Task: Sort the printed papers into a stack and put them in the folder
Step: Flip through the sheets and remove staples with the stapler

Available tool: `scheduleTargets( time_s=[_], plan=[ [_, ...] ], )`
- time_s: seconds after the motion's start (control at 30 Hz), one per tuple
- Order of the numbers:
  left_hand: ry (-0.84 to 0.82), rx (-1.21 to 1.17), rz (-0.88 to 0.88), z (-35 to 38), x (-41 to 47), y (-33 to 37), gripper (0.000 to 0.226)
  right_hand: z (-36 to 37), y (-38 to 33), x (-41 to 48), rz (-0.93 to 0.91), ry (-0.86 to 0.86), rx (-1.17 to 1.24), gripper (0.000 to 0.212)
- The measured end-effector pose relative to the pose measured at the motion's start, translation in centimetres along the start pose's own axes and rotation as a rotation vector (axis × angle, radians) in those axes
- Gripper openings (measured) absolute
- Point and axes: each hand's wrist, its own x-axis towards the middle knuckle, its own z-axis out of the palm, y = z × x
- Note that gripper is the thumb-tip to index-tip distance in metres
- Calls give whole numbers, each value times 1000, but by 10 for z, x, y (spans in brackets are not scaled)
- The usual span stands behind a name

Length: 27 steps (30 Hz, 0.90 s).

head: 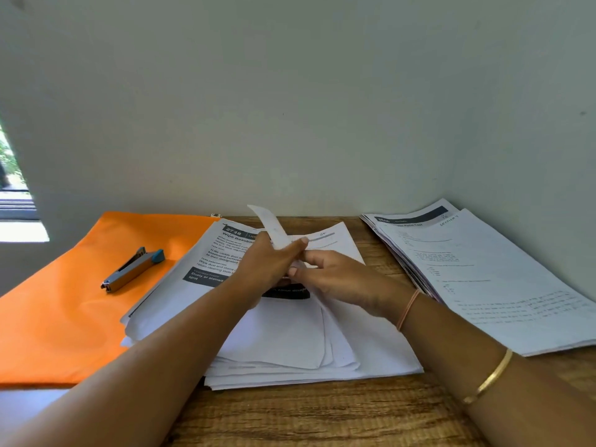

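Note:
A loose pile of printed papers (pixel 290 343) lies in the middle of the wooden table (pixel 322 414). Over it, my left hand (pixel 264 266) pinches a bent sheet (pixel 274 227) whose top corner curls upward. Touching the same sheets from the right is my right hand (pixel 335 279), its fingers closed on their edge. Another sheet with a dark printed heading (pixel 219 253) lies to the left, partly over the orange folder (pixel 64 301). The folder lies flat and closed at the left. A second stack of printed papers (pixel 483 275) rests at the right by the wall.
A grey stapler with a blue end (pixel 134 269) lies on the orange folder. A pale wall (pixel 290 108) stands close behind the table, and another closes the right side. A window (pixel 13 188) shows at the far left. Bare wood shows at the front edge.

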Motion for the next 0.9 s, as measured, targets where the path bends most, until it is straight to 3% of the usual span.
scheduleTargets(
  time_s=[0.07, 0.2, 0.33, 0.47, 0.63, 0.9],
  plan=[
    [21, 67, 21, 1, 2, -2, 7, -6, -1, -2, 27, -9, 73, 34],
    [63, 158, 29, 1, 4, -5, 30, -32, 9, 2, 106, 263, 169, 14],
    [101, 95, 26, 0, 7, -8, 51, -57, 24, 7, 219, 490, 5, 22],
    [130, 80, 35, -1, 8, -9, 65, -65, 26, 6, 313, 504, 98, 21],
    [103, 130, 14, -1, 10, -12, 36, -62, 26, 7, 338, 514, 99, 25],
    [96, 98, -6, -1, 14, -13, 33, -65, 24, 5, 354, 480, 341, 22]
  ],
)
